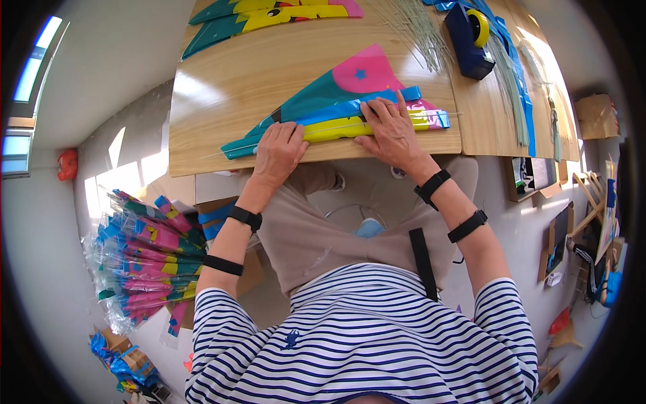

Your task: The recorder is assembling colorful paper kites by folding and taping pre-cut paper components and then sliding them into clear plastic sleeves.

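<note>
A folded kite-like sheet of printed plastic film [333, 89] in teal, pink and yellow lies along the table's near edge, with a blue strip [336, 111] across it. A thin pale rod [346, 124] runs lengthwise over its yellow part and juts out at the ends. My left hand [280, 147] is closed over the narrow teal side, fingers curled down on the film. Toward the wide end, my right hand [391, 132] grips the yellow and blue layers. Its index finger points up and its thumb lies at the near edge.
More printed sheets [276, 19] lie at the table's far side. Thin pale rods [417, 34] sit beside a dark blue tape dispenser [465, 44], with blue strips [521, 74] at right. A bundle of similar printed pieces [151, 259] is at my left. Cardboard boxes [595, 116] stand right.
</note>
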